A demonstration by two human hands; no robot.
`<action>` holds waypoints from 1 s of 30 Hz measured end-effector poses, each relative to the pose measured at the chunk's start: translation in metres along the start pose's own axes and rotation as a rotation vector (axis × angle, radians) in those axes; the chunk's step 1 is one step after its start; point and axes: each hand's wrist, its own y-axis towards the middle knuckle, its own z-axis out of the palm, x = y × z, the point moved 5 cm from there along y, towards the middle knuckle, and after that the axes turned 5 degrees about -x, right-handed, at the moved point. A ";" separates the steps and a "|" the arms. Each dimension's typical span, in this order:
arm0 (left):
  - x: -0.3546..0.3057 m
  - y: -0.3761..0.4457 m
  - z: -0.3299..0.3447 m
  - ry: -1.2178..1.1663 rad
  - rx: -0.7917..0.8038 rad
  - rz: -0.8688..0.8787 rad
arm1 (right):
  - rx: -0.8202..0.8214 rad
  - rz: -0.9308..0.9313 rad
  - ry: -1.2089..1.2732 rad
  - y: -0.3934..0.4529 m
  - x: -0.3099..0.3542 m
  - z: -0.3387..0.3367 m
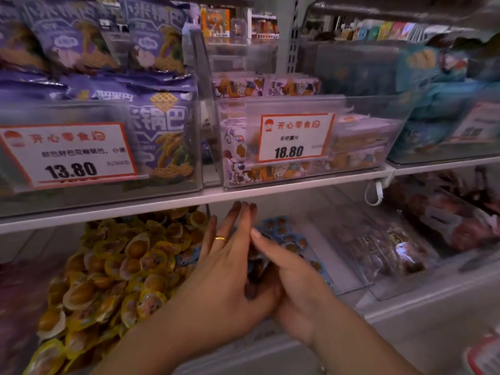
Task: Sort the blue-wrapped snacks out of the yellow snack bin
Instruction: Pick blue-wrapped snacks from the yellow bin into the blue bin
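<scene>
Nestling between both hands' grip — blue-wrapped snacks (pixel 258 262).

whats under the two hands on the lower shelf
Between the left hand and right hand, a few blue-wrapped snacks show, more fanning out behind the fingers. Yellow-wrapped snacks lie beside the left hand. What the palms cover is hidden.

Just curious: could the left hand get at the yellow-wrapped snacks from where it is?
Probably yes. The left hand lies open right beside the heap of yellow-wrapped snacks, and nothing stands between them; the shelf above leaves room.
</scene>
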 end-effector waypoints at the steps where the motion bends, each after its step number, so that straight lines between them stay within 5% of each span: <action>1: -0.001 0.001 0.001 -0.095 -0.006 -0.025 | -0.014 -0.007 -0.034 0.003 0.002 -0.007; 4: -0.001 0.003 -0.002 -0.336 -0.075 -0.071 | -0.058 0.014 -0.111 0.016 0.005 -0.026; 10: 0.031 -0.005 -0.020 -0.163 -0.158 -0.058 | -0.403 -0.202 -0.187 0.055 0.048 -0.057; 14: 0.061 -0.031 -0.034 -0.185 -0.147 -0.113 | -0.590 -0.392 -0.621 0.066 0.069 -0.072; 17: 0.071 -0.055 -0.049 -0.182 -0.262 -0.157 | -0.593 -0.541 -0.716 0.056 0.065 -0.071; 22: 0.086 -0.092 -0.058 -0.120 -0.154 -0.323 | -0.349 -0.799 -0.887 0.034 0.044 -0.030; 30: 0.091 -0.101 -0.048 0.250 0.065 -0.081 | 0.354 -1.164 -1.697 -0.011 -0.037 0.044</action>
